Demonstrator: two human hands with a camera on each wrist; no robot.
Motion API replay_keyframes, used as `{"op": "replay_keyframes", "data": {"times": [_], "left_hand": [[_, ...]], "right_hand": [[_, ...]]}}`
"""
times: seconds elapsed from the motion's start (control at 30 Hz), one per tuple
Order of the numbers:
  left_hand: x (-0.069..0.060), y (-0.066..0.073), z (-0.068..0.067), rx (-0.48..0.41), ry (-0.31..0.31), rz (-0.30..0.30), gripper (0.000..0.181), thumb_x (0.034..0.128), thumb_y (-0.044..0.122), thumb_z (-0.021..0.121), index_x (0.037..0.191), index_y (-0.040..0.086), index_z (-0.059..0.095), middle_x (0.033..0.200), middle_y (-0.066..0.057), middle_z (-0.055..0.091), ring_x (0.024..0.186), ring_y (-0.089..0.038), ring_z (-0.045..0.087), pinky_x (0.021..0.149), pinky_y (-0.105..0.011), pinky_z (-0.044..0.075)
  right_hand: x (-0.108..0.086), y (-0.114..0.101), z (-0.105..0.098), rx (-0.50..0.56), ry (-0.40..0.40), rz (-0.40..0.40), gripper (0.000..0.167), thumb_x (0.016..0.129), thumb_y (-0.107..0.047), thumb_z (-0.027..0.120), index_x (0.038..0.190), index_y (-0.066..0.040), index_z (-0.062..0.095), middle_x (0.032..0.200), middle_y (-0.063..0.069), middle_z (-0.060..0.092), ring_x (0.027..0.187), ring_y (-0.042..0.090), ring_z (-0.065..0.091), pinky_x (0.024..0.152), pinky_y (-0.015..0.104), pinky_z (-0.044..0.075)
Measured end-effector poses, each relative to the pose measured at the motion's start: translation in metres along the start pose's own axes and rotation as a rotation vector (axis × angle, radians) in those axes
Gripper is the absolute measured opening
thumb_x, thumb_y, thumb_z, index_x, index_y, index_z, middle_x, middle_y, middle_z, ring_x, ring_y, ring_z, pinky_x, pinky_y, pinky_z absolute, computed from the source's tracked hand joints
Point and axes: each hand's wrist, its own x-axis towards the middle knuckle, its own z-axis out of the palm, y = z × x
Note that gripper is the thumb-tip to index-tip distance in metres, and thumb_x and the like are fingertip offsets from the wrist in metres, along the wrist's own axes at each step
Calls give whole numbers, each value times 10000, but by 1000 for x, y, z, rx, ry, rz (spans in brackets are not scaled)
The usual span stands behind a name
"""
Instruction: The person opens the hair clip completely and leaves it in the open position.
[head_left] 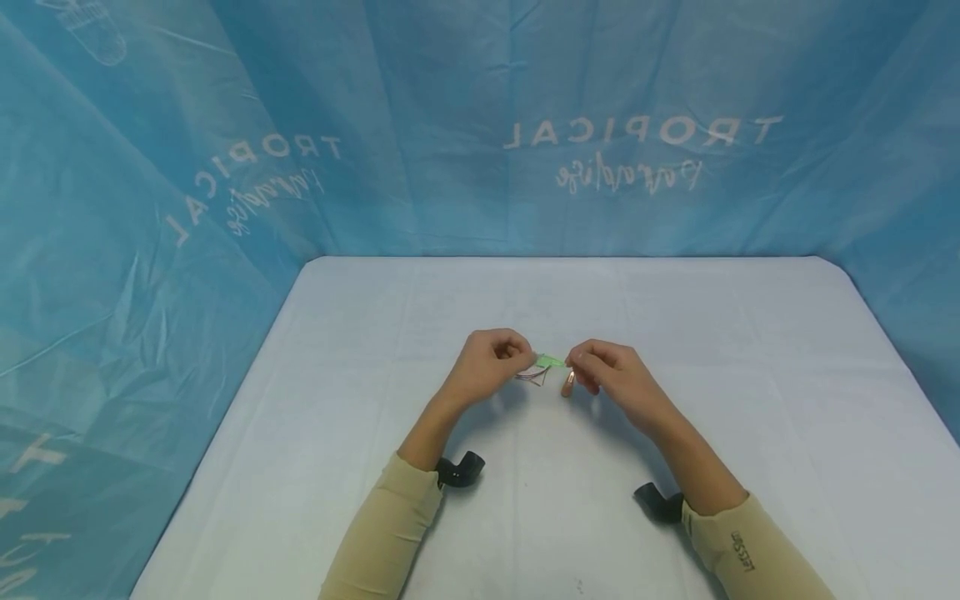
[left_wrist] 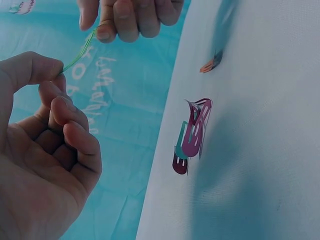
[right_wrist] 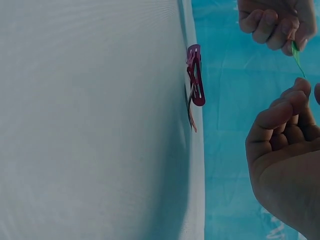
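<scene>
A green snap hair clip (head_left: 550, 361) is held in the air between the two hands, above the table. One end is pinched between thumb and forefinger of my left hand (head_left: 491, 360); that hand's other fingers are loosely curled in the left wrist view. At the opposite end, thumb and forefinger of my right hand (head_left: 618, 375) pinch the clip's tip. Beneath the hands, a small pile of purple, teal and dark red snap clips (left_wrist: 195, 132) lies on the table. An orange clip (left_wrist: 207, 66) lies apart from that pile, nearer the right hand.
A white cloth covers the table (head_left: 555, 500). Blue plastic sheeting (head_left: 450, 167) with printed lettering hangs behind it and at the sides. Black wrist-camera mounts (head_left: 462, 471) stick inward from both sleeves, low over the cloth.
</scene>
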Motion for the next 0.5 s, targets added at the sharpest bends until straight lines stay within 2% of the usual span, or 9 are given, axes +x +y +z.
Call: {"op": "replay_keyframes", "data": {"times": [0.3,0.5], "left_hand": [[1,1,1,-31,3,-5,100,922,183,694,911,90,727,757,-6,617,647,-134,507,580,-253,412],[0,-1,3,-35,1,-2,109,924,203,696,908,101,731,756,-3,624,645,-139,503,572,-260,405]], "right_hand": [[-1,-1,2,6,-16,15,315,1031,-271,573,1051,31,659,805,311,564,725,322,527,654,411,427],[-1,1,2,-16,-26,39,312,1024,-273,586,1106,12,683,850,300,647,713,233,521,646,395,422]]}}
